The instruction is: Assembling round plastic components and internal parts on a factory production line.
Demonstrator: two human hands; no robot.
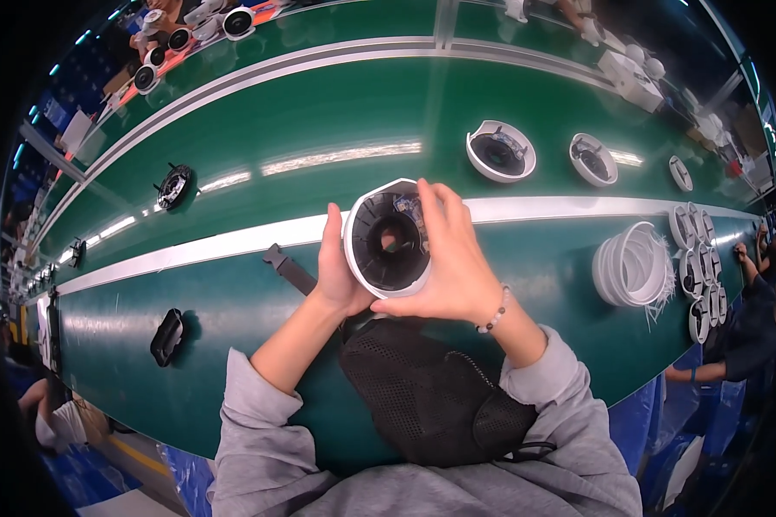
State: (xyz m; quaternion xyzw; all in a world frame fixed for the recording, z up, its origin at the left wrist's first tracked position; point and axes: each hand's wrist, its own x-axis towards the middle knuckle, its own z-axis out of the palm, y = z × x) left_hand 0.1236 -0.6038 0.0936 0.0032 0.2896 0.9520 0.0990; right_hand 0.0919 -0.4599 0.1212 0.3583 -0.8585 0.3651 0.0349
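Note:
Between my two hands is a round white housing, tilted so its black, ribbed inside faces up toward me. A small blue circuit board shows inside it near the upper right, and a dark round opening sits at the centre. My left hand cups its left side and underside, thumb pointing up along the rim. Wrapped over the right rim is my right hand, fingertips at the top and thumb at the lower edge; a bead bracelet circles that wrist. The left fingers are mostly hidden under the housing.
A black mesh pouch lies against me, with a strap buckle beyond. White housings and a black round part sit on the far green belt. At left is a black piece; at right, stacked white rings.

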